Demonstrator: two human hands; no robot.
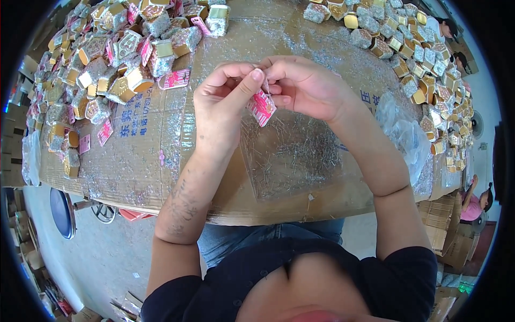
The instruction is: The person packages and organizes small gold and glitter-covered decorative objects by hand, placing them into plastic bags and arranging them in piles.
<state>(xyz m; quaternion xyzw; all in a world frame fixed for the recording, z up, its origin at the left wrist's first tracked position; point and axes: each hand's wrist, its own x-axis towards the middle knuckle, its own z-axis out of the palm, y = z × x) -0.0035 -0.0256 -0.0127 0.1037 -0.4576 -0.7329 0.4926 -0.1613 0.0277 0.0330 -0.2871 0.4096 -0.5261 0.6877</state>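
Note:
Above the middle of the cardboard-covered table, both my hands meet over a small pink-and-white hang tag (262, 109). My left hand (220, 102) pinches at the tag's upper end between thumb and fingers. Close against it, the curled fingers of my right hand (311, 86) pinch a thin pale loop of string that runs to the tag. Fingers hide the tag's top. Below my hands, a flat rectangular patch (292, 161) on the table is strewn with many thin, thread-like strands.
Small house-shaped glittery ornaments (129, 45) with gold parts, some with pink tags, are heaped at the left. More ornaments (424, 70) lie at the right. A clear plastic bag (405, 134) rests by my right forearm. A blue stool (63, 213) stands left; another person (473, 206) is at far right.

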